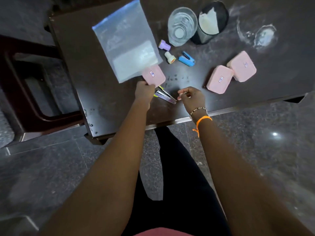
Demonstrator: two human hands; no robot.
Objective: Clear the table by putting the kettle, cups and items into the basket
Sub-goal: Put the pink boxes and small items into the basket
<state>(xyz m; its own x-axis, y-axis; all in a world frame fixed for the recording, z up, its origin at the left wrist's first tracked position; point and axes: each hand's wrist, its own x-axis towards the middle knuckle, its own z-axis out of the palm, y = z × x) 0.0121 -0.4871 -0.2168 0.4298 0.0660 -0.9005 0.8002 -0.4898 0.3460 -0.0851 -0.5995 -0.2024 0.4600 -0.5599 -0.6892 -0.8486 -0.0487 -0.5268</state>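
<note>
Dark surface (105,99), centre frame: a pink box (154,76) and clear bag (127,41) are gripped by the left hand (144,92); scissors (166,97) are touched by the right hand (191,97), fingers curled, grasp unclear.

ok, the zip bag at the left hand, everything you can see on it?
The zip bag is clear, frosty plastic with a blue seal strip along its far edge. It looks flat and nearly empty, showing only a pale rectangular patch in its lower half. It is angled across the table, its near edge overlapping a small pink case. The left hand holds the pink case's near edge; whether its fingers also pinch the bag is hidden.
</note>
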